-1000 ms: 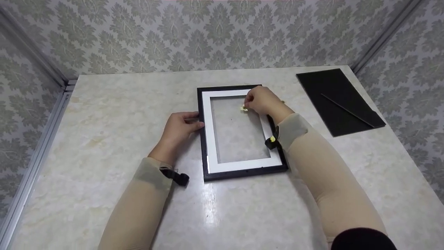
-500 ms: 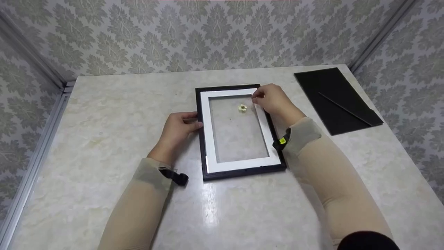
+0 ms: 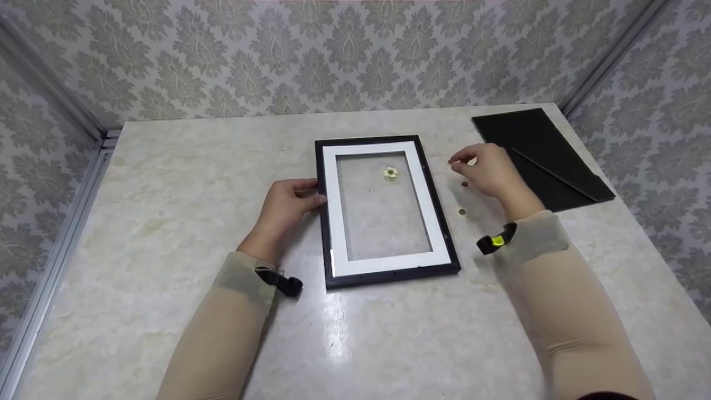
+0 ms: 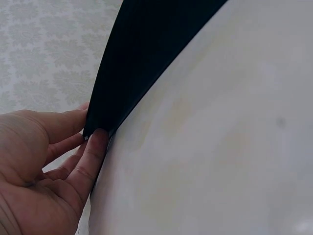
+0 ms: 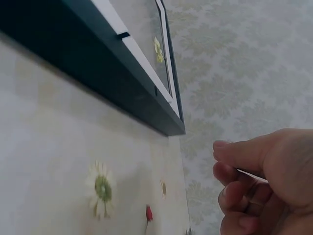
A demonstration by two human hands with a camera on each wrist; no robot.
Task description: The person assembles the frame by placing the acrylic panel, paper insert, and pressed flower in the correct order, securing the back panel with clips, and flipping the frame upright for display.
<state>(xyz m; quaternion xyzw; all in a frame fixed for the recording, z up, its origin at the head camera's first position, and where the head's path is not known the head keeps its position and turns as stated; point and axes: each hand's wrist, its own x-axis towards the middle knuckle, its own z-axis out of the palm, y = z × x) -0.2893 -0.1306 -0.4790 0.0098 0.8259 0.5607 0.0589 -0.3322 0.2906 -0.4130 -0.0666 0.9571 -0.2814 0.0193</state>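
Observation:
A black picture frame (image 3: 323, 233) with a white inner border lies on the table, a pale flower (image 3: 390, 173) inside its opening near the top right. My left hand (image 3: 286, 201) grips the frame's left side, thumb and fingers at the edge. Right of the frame, my right hand (image 3: 484, 168) hovers with fingers loosely bent and nothing between thumb and index finger in the right wrist view. Around it on the table are a small daisy (image 3: 462, 211), a red bud (image 5: 148, 213) and a tiny pale-brown piece (image 5: 164, 189).
At the back right lies a black board (image 3: 533, 128), with a thin dark strip (image 3: 555, 175) lying slantwise on it. Patterned wall panels (image 3: 350, 55) border the table (image 3: 222, 150) at the back and sides.
My right hand has let go of the pale flower inside the frame and moved right, off the frame to above the small flowers. The left hand stays at the frame's left side.

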